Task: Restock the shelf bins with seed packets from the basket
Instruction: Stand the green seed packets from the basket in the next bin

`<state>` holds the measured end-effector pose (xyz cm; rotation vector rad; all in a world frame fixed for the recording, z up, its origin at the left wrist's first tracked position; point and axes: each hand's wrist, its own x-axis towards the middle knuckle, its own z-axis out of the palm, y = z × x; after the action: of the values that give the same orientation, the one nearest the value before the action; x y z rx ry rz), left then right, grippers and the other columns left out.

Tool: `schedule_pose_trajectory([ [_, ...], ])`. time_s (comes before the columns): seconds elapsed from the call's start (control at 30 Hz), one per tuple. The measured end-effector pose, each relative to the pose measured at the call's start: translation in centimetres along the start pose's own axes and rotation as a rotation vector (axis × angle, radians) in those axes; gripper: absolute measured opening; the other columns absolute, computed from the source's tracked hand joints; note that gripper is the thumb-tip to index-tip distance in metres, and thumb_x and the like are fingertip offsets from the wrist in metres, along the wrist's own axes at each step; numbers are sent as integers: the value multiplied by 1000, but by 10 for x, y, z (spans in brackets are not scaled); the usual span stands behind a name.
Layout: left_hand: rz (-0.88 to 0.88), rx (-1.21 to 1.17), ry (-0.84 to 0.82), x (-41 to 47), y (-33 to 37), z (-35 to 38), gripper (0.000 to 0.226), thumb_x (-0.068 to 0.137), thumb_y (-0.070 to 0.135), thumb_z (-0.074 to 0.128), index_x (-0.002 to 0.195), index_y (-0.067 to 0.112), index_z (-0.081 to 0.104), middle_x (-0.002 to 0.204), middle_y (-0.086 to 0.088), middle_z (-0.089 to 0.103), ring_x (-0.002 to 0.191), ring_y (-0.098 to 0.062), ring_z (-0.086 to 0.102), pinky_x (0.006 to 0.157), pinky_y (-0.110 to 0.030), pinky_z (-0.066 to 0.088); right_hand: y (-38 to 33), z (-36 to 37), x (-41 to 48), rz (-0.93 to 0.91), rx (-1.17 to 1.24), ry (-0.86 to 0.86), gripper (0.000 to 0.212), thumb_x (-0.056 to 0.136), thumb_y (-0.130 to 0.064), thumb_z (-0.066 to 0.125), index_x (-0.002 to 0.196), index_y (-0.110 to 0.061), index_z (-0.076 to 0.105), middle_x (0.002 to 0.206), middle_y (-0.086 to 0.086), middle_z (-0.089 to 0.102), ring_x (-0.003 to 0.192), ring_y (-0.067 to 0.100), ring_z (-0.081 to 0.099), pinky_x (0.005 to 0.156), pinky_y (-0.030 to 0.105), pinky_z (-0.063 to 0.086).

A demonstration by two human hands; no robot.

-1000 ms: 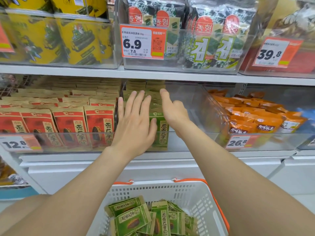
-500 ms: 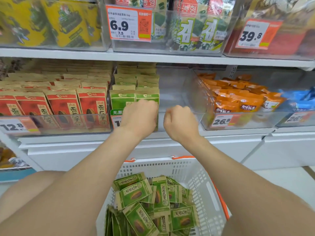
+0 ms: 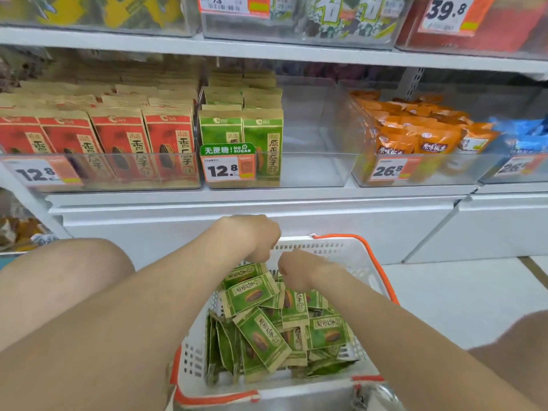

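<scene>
A shop: price tags (image 3: pixel 227 171) front shelf bins (image 3: pixel 311 170) of packaged snacks.

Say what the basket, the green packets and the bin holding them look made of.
Basket: white moulded plastic, by its perforated walls. Green packets: likely matte kraft paper, tan edges showing. Bin: clear glossy plastic, probably acrylic; contents show through.

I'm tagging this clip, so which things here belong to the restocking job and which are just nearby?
Job: green seed packets, white basket, half-empty clear bin, shelved green packets.
Just nearby: red packets, orange bags, blue bags, price tags, upper-shelf goods.
</scene>
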<state>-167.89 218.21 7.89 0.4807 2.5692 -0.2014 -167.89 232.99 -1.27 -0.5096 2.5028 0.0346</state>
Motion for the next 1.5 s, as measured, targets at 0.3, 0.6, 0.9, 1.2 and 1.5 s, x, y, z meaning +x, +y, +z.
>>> schedule_pose_trajectory([
  [0.3, 30, 98, -55, 24, 19, 17, 16, 101, 9, 54, 85, 11, 53, 84, -3, 52, 61, -19, 48, 52, -31, 40, -14, 61, 47, -95, -87, 87, 14, 103, -6, 47, 112, -12, 56, 107, 7, 60, 94, 30, 62, 78, 40, 46],
  [0.6, 27, 24, -36, 47, -1, 14, 25, 100, 10, 55, 121, 11, 68, 109, -6, 67, 71, -21, 56, 52, -31, 39, -38, 122, 103, -181, -77, -13, 68, 97, -2, 52, 161, -7, 27, 173, 10, 12, 148, 38, 38, 108, 60, 49],
  [0.9, -1, 19, -62, 60, -20, 18, 33, 103, 17, 52, 133, 18, 65, 126, -6, 64, 88, -25, 62, 62, -33, 45, -39, 132, 106, -169, -151, 65, 83, 82, -15, 81, 147, -15, 29, 139, 17, 53, 129, 39, 54, 106, 52, 49],
  [1.2, -13, 0, -86, 40, -26, 12, 38, 105, 15, 47, 141, 18, 59, 139, -10, 57, 112, -31, 65, 91, -43, 57, 7, 103, 78, -124, 417, -34, 36, 87, -9, 76, 110, -27, 55, 107, -4, 63, 94, 18, 64, 74, 27, 54],
  [1.5, -9, -320, 406, 15, -35, -9, 43, 108, 56, 39, 108, 18, 60, 102, -4, 65, 104, -32, 62, 79, -41, 48, 21, -5, 3, -243, 1454, 290, 42, 88, 10, 71, 119, -10, 52, 92, 18, 78, 77, 27, 71, 76, 42, 55],
])
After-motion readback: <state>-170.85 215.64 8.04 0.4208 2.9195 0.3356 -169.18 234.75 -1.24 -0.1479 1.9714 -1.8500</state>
